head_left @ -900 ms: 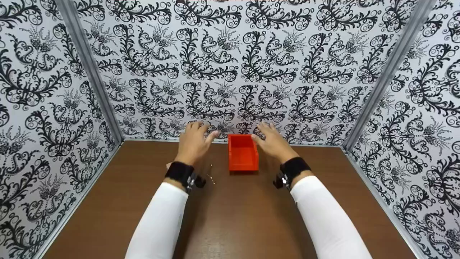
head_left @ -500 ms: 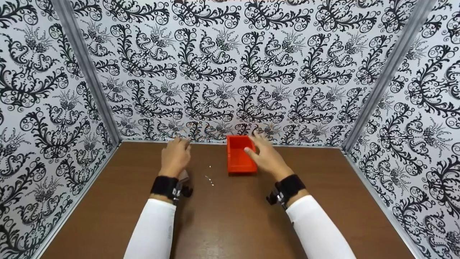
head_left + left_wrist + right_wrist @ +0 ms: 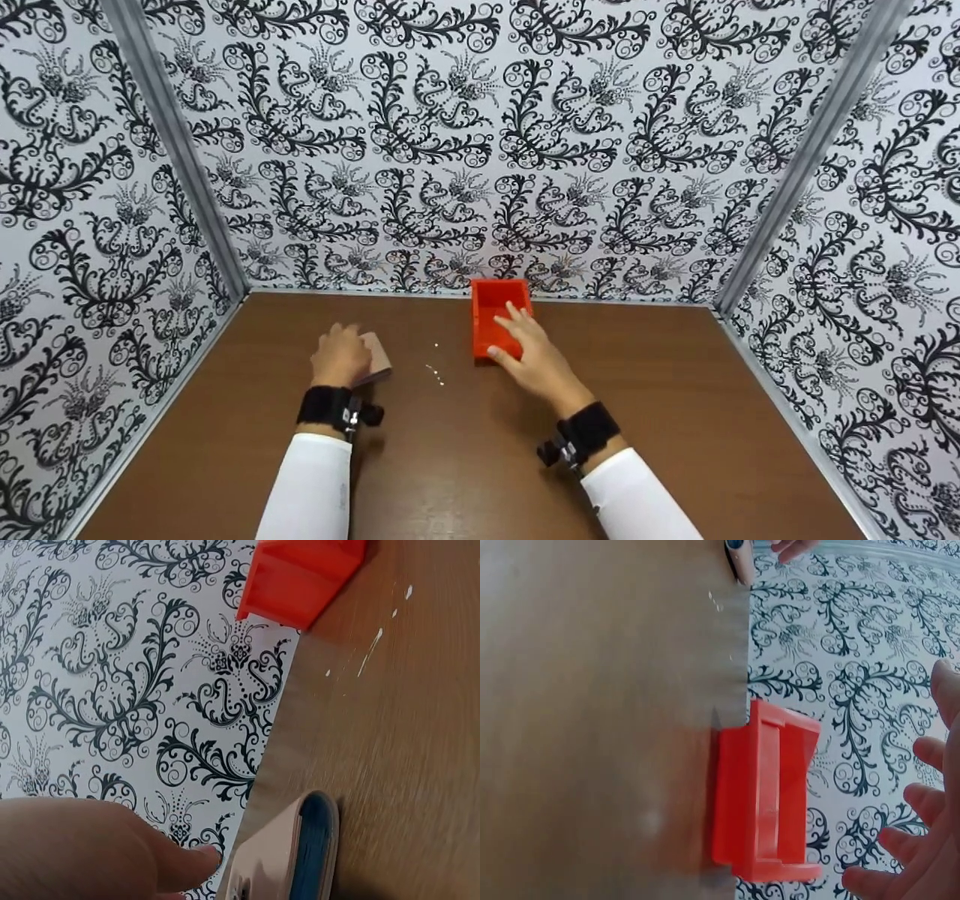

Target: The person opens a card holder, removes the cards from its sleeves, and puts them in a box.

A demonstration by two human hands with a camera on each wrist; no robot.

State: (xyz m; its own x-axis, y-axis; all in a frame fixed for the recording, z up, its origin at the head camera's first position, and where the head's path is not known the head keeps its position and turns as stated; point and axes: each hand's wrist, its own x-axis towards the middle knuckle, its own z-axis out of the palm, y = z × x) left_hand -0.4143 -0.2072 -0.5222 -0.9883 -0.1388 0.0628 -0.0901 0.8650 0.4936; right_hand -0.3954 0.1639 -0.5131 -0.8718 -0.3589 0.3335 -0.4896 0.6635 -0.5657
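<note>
A pinkish-beige wallet [image 3: 376, 357] lies on the brown table left of centre. My left hand [image 3: 341, 355] hovers at its left side and hides part of it. In the left wrist view the thumb [image 3: 196, 862] is close to the wallet [image 3: 281, 851], whose blue inner edge shows; the other fingers are mostly hidden. The right wrist view shows a gap between that hand [image 3: 793, 547] and the wallet. A red open-topped bin [image 3: 504, 287] stands near the back wall. My right hand [image 3: 541, 369] is over its front right part, fingers spread, holding nothing.
Small whitish marks [image 3: 436, 373] dot the table [image 3: 450, 465] between wallet and bin. A patterned back wall [image 3: 480, 187] rises behind the bin, with patterned side walls and grey corner posts [image 3: 169, 142] at both sides.
My left hand has moved left and nearer, from beside the bin to the wallet, which now shows more. The right hand has drawn nearer and slightly left, across the bin's front.
</note>
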